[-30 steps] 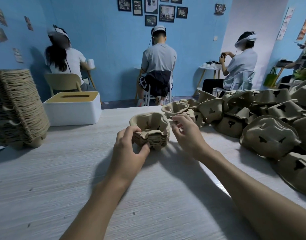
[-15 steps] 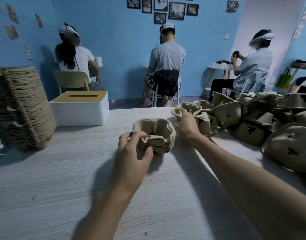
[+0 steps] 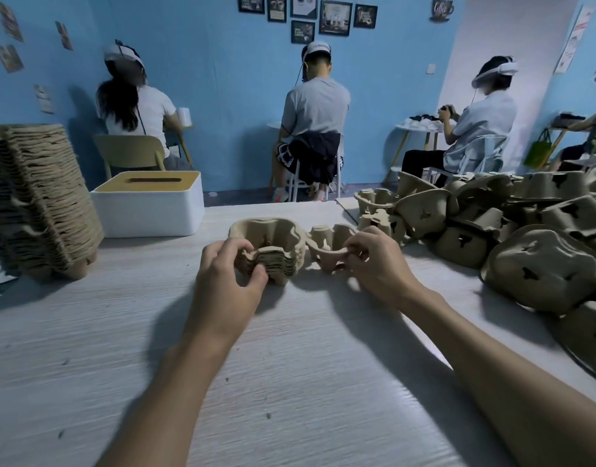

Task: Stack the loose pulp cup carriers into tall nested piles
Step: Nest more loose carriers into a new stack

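Pulp stack: a short nested pile of brown carriers, cups up, standing on the pale wood-grain table at mid-frame.
Left hand: fingers and thumb are curled round the near side of the pulp stack, clamped on its layered edges.
Single carrier: cups up, just to the right of the pulp stack; I cannot tell whether the two touch.
Right hand: thumb and fingertips pinch the near rim of the single carrier.
Loose heap: many carriers jumbled over the right part of the table, most of them upside down, the nearest ones just beyond the right hand.
Tall pile: a high nested column at the left edge, well apart from the hands, leaning a little.
White box: yellow slotted lid, set further back — between the tall pile and the pulp stack.
People: three seated, wearing headsets, by a blue wall with framed pictures.
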### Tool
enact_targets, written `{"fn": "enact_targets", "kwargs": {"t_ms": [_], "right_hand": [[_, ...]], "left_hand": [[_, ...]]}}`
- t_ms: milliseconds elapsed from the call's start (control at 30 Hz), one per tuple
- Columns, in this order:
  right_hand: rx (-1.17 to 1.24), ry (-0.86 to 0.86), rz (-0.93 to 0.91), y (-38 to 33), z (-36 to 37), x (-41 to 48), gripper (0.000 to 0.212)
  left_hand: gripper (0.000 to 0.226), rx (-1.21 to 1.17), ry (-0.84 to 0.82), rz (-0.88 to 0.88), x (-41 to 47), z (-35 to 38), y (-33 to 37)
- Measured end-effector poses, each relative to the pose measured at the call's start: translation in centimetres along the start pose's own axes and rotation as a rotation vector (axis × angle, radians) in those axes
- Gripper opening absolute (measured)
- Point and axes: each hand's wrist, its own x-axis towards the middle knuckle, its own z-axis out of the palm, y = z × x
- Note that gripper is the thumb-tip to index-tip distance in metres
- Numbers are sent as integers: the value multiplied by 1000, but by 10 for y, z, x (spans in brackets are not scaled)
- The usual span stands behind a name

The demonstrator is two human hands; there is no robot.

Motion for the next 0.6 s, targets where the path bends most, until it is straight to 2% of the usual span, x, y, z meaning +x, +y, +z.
{"fn": "enact_targets", "kwargs": {"t_ms": [133,300,400,500,600], "right_hand": [[-336,-16,98,-9,-21,-25,34],[-281,-24,-95,-33,-20,-36,34],[-311,-11,-169,-29,-7,-35,26],[-300,14,-148,-22,-10,-35,17],[-350,-18,-91,-19,-19,-35,27]], "left_hand": [[21,1,-9,-14,-2,1,1],[19,15,-31,9,-4,2,3],[20,18,-26,16,-4,3,4],[19,24,-32,20,-4,4,4],[18,31,-34,20,-4,4,4]]}}
